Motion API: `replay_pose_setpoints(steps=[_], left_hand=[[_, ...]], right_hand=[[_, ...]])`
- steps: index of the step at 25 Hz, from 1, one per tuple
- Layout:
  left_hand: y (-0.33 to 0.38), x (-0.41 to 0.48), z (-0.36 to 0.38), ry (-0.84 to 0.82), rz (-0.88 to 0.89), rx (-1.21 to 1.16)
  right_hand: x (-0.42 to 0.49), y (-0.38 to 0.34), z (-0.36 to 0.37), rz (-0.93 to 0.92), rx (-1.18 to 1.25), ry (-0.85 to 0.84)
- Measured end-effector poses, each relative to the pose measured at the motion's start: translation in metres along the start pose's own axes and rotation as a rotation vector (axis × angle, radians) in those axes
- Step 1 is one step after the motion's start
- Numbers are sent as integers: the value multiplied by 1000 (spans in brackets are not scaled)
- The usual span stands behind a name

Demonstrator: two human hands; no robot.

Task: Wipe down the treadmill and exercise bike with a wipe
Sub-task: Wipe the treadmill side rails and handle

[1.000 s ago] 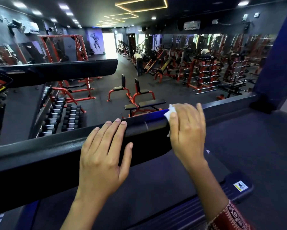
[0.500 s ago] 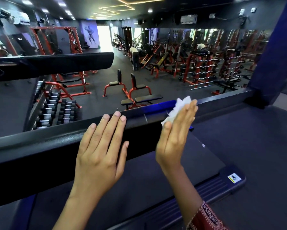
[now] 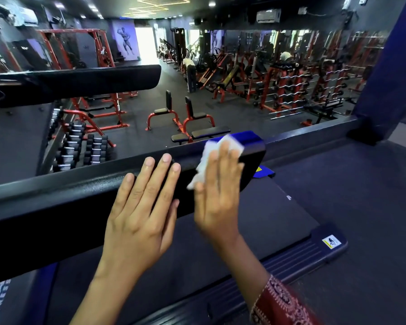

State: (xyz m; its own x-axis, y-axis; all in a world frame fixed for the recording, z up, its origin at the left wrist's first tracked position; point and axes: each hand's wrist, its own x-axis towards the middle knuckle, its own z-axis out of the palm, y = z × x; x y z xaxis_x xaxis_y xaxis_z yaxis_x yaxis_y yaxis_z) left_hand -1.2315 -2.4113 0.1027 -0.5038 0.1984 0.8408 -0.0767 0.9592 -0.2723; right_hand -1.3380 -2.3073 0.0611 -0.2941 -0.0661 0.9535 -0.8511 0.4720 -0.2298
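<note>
A black treadmill handrail [image 3: 56,198] runs across the view from lower left to its blue-tipped end [image 3: 251,139] at centre right. My left hand [image 3: 141,214] lies flat on the rail with straight fingers. Just to its right, my right hand [image 3: 220,184] presses a white wipe [image 3: 205,158] flat against the rail's end section, fingers straight. Below both hands lies the dark treadmill belt [image 3: 256,221] with a blue side rail [image 3: 303,252]. The exercise bike is not in view.
A second black handrail [image 3: 91,80] crosses the upper left. A blue upright [image 3: 392,66] stands at the right edge. Beyond the rail lie a dumbbell rack [image 3: 80,146], red benches [image 3: 185,118] and barbell racks [image 3: 291,90] on the gym floor.
My right hand went from curled over the rail to flat, then slid right along the rail with the wipe to its blue end. My left hand stayed on the rail.
</note>
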Motion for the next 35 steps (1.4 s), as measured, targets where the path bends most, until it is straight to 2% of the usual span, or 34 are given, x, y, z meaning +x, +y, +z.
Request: replay_pose_setpoints(steps=[2, 3, 6, 7, 8, 11, 13, 14, 17, 18, 19, 22, 24, 25, 28, 29, 30, 33, 35], left_hand=[[-6, -6, -5, -11, 18, -5], [-10, -10, -9, -12, 19, -1], [-25, -22, -18, -11, 7, 8], [-28, -24, -20, -9, -3, 4], [-31, -26, -22, -3, -15, 1], [-43, -32, -29, 9, -23, 5], [-55, -39, -34, 6, -15, 16], [-61, -43, -37, 7, -15, 27], [-72, -53, -44, 18, -20, 34], [-75, -56, -45, 18, -17, 31], [-78, -58, -46, 20, -13, 30], [-89, -66, -51, 27, -1, 27], [-100, -73, -56, 38, 3, 37], [-105, -76, -57, 44, 6, 45], [-116, -86, -62, 52, 8, 55], [-117, -88, -62, 52, 2, 52], [-119, -90, -63, 54, -5, 49], [-130, -97, -70, 53, -6, 53], [-142, -104, -77, 53, -7, 64]], right_hand=[[-46, 1, 3, -130, -71, -85], [-60, 7, 2, -102, -83, -81], [-33, 4, 2, 290, 47, 11], [-16, -9, 4, 351, 64, 34], [-4, -24, 9, 331, 53, 44], [-30, -51, 25, -59, -53, -61], [-66, -41, 25, -172, -118, -113], [-72, -34, 21, -108, -117, -97], [-38, -45, 18, 328, 14, 3], [-24, -61, 22, 374, 39, 20], [-15, -80, 28, 331, 41, 17], [-47, -113, 47, -73, -47, -97], [-79, -100, 46, -163, -128, -128], [-84, -91, 42, -95, -139, -110], [-52, -100, 38, 388, -1, -1], [-39, -114, 42, 440, 41, 12], [-33, -131, 47, 388, 56, -4], [-67, -153, 64, -39, -37, -115], [-93, -138, 63, -117, -93, -126]])
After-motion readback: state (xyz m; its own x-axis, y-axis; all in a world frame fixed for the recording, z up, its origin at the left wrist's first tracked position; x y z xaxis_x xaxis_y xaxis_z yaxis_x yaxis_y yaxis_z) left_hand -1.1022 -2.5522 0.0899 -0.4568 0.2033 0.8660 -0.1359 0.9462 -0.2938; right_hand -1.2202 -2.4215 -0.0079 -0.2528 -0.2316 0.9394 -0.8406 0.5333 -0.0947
